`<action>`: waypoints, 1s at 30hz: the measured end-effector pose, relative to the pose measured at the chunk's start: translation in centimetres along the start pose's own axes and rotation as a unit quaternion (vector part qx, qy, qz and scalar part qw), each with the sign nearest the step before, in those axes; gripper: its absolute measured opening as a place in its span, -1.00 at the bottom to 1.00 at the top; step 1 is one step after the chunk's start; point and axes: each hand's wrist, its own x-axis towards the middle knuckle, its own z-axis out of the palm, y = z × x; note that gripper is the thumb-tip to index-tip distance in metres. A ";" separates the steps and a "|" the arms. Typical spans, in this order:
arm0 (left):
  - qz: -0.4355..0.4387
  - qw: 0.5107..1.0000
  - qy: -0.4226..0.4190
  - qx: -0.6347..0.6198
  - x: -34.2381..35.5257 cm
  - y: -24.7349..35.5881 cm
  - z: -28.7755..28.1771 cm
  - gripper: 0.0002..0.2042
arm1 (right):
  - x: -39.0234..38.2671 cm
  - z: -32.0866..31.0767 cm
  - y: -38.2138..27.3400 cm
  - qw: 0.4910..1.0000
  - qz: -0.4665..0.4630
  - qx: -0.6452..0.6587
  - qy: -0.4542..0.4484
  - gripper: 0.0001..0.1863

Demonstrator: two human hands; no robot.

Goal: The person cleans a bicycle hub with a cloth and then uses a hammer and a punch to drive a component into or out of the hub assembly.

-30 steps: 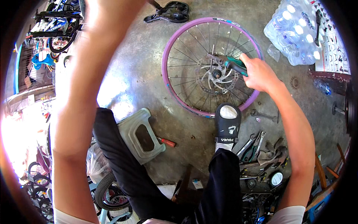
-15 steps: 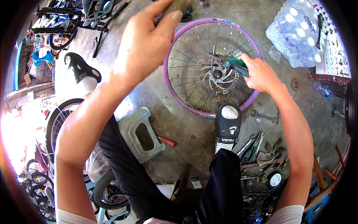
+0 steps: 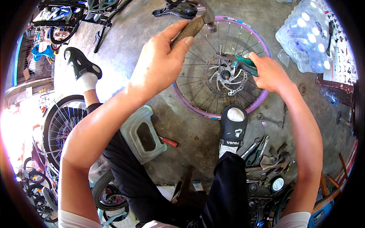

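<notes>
My left hand (image 3: pixel 159 62) is closed round the wooden handle of a hammer (image 3: pixel 190 29), raised over the wheel's upper left side. A purple-rimmed bicycle wheel (image 3: pixel 262 45) lies flat on the concrete floor, with a brake disc (image 3: pixel 238 90) at its hub. Closed on green-and-black handles, my right hand (image 3: pixel 270 72) holds pliers (image 3: pixel 245 64), whose jaws are above the disc. Beside those jaws a thin metal rod (image 3: pixel 221 48) sticks up; whether they grip it, I cannot tell. My shoe (image 3: pixel 233 129) is against the near part of the rim.
A grey plastic stool (image 3: pixel 131 131) and a red-handled screwdriver (image 3: pixel 170 142) lie left of centre. Spanners (image 3: pixel 265 146) and other tools are at the lower right. Wrapped water bottles (image 3: pixel 302 41) stand at the far right, a black saddle (image 3: pixel 175 10) beyond the wheel, bicycles (image 3: pixel 62 129) along the left.
My left hand has come down and to the right, bringing the hammer head into view over the rim. My right hand keeps the pliers near the hub, with little movement.
</notes>
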 end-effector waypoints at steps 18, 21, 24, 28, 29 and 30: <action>0.022 0.997 -0.041 0.059 -0.8 -1.8 0.9 -0.52 | 1.3 -2.2 -0.8 0.997 -0.051 -0.053 -0.013 -0.56; -0.003 0.997 -0.021 0.076 0.1 1.3 -1.3 -0.57 | 1.6 -2.3 -0.8 0.996 -0.065 -0.053 -0.007 -0.56; -0.005 0.989 0.111 0.100 2.1 5.7 -6.6 -0.66 | 1.7 -2.1 -0.7 0.997 -0.070 -0.041 -0.007 -0.53; 0.278 0.914 0.294 0.033 4.4 6.5 -8.0 -0.61 | 2.1 -2.3 -0.7 0.997 -0.061 -0.053 -0.019 -0.52; 0.224 0.943 0.245 0.041 3.7 5.4 -6.7 -0.59 | 2.2 -2.4 -0.8 0.997 -0.053 -0.058 -0.027 -0.52; 0.169 0.965 0.195 0.052 2.7 4.0 -5.3 -0.57 | 2.2 -2.6 -1.0 0.996 -0.056 -0.056 -0.027 -0.52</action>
